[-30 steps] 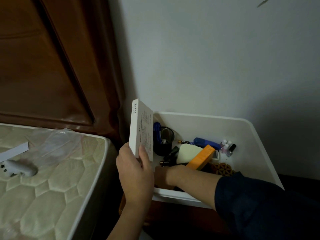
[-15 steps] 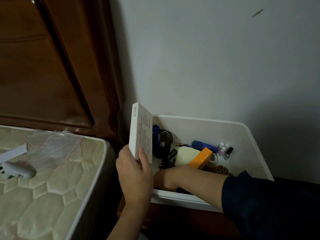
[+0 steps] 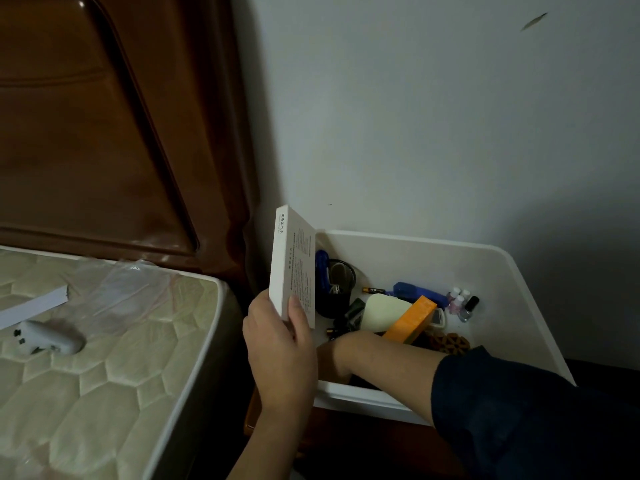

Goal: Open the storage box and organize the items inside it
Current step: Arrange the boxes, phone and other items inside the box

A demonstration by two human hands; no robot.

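1. The open white plastic storage box (image 3: 512,271) sits at the lower right of the frame against the wall, so the opening step is judged done and sorting is in hand.
2. A flat white cardboard carton with printed text (image 3: 292,268) is held upright over the box's left edge by the left hand (image 3: 280,348), thumb and fingers (image 3: 298,315) curled round its lower end.
3. The right hand (image 3: 332,358) is reached into the box's near left corner; its grip cannot be told, being hidden behind the left hand.
4. An orange rectangular carton (image 3: 412,318) leans among the clutter at the box's middle.
5. Next, a cleared slot is probably needed so the white carton can be stood inside.
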